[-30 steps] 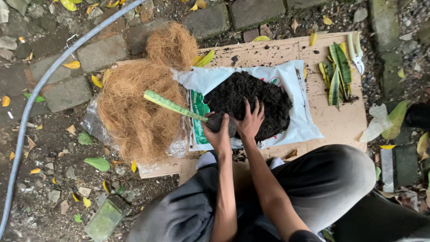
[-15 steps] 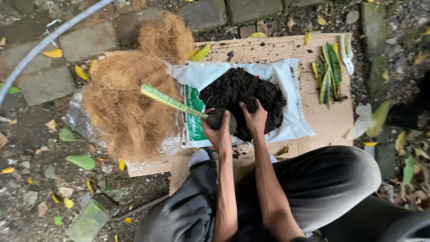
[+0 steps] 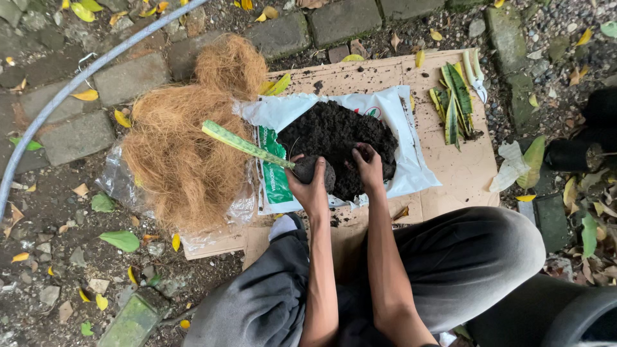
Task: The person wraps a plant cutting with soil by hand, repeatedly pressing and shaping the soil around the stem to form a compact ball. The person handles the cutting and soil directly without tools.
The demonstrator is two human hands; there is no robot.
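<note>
Soil ball (image 3: 316, 172) with a long green mottled leaf cutting (image 3: 244, 145) stuck into it sits at the near left edge of the soil heap (image 3: 337, 138), cupped in the left hand (image 3: 310, 183). Left fingers are wrapped around the ball from below and behind, closed on it. Right hand (image 3: 367, 168) is just right of the ball; its fingers are curled and pressed into the dark soil, gathering some. Whether the tips are fully closed I cannot tell, as they are buried.

Handling, my read: the ball is damp, packed soil, soft and crumbly, moderate weight for its size. It will break if squeezed at one point, so support it from underneath with the whole palm. The cutting is stiff but only held by the soil, and it sticks out up-left over the coir. Don't lift by the leaf; it would likely pull out or lever the ball apart.

Around the heap:
- under it, a white plastic bag (image 3: 385, 112) laid open, with green print on the left side
- under that, a cardboard sheet (image 3: 450, 177)
- left of the heap, a big pile of brown coconut fibre (image 3: 183, 151) on clear plastic
- right of the heap, a bunch of striped green leaf cuttings (image 3: 455, 103) on the cardboard
- far left, a grey hose (image 3: 77, 83) across the paving stones
- nearer than the heap, the person's knees in grey trousers (image 3: 463, 263)
</note>
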